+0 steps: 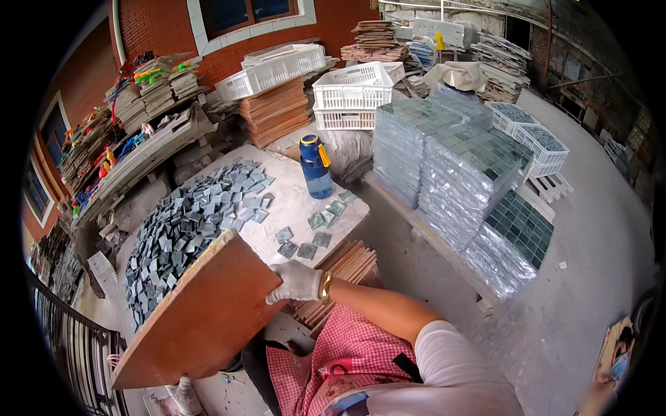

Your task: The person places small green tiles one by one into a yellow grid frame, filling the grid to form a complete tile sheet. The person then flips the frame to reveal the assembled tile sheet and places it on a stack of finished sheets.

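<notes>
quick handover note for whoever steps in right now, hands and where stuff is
Right hand, gloved, grips the right edge of the reddish-brown board, which is held tilted over the table.
Left hand, gloved, supports the board's lower edge.
Heap of grey-blue tiles lies on the table; a few loose tiles sit near the blue bottle.
Done: no tiles on the board's visible face.
Left: heap unsorted.

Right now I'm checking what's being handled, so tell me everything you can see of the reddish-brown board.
The reddish-brown board is a flat square slab, seemingly wood or fibreboard, with a paler dusty edge. It is held tilted over the worktable's near edge, beside the grey tile pile. The gloved right hand grips its right corner; the gloved left hand supports its lower edge.
</notes>
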`<state>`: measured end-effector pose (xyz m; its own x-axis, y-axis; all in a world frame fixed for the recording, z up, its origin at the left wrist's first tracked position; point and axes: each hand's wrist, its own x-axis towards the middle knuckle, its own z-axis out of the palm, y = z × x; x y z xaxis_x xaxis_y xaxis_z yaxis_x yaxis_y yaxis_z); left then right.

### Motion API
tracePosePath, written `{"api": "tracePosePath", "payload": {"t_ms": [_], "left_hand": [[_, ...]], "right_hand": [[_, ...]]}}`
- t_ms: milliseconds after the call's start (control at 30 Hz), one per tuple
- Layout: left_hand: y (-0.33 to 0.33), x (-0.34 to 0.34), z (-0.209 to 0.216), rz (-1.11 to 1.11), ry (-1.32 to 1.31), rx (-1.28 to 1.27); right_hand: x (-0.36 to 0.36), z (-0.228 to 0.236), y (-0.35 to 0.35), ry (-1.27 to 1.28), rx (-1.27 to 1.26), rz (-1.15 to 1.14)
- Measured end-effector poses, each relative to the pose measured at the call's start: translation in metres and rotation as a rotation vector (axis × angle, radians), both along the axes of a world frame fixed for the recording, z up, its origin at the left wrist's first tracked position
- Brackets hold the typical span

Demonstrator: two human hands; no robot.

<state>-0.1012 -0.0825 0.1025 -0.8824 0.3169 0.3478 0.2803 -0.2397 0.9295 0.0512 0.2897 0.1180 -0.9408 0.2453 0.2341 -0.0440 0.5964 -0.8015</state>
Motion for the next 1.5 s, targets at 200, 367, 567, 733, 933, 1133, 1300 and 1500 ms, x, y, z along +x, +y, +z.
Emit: {"api": "tracePosePath", "payload": {"t_ms": [200, 367, 567, 733, 933, 1133, 1300, 1500], "left_hand": [[-0.037, -0.043, -0.084, -0.180, 0.609, -0.471], [-0.017, -0.024, -0.114, 0.089, 0.967, -0.852], [0.006, -0.030, -0.138, 0.152, 0.906, -0.923], [0.004, -0.035, -0.140, 0.143, 0.897, -0.925], [0.034, -0.057, -0.120, 0.252, 0.468, -0.533], [0.084, -0.084, -0.105, 0.142, 0.587, -0.764], [0.098, -0.099, -0.112, 0.102, 0.633, -0.850], [0.094, -0.099, -0.120, 0.083, 0.553, -0.799]], "right_hand": [[-0.003, -0.085, 0.000, 0.356, 0.518, -0.020], [0.005, -0.141, -0.005, 0.437, 0.744, -0.236], [0.000, -0.163, 0.011, 0.394, 0.746, -0.229], [0.006, -0.152, 0.008, 0.301, 0.695, -0.118], [-0.037, -0.135, 0.022, 0.363, 0.551, -0.117], [-0.111, -0.124, 0.028, 0.172, 0.479, 0.005], [-0.104, -0.133, 0.033, 0.211, 0.314, -0.034], [-0.105, -0.123, 0.027, 0.129, 0.171, -0.084]]}}
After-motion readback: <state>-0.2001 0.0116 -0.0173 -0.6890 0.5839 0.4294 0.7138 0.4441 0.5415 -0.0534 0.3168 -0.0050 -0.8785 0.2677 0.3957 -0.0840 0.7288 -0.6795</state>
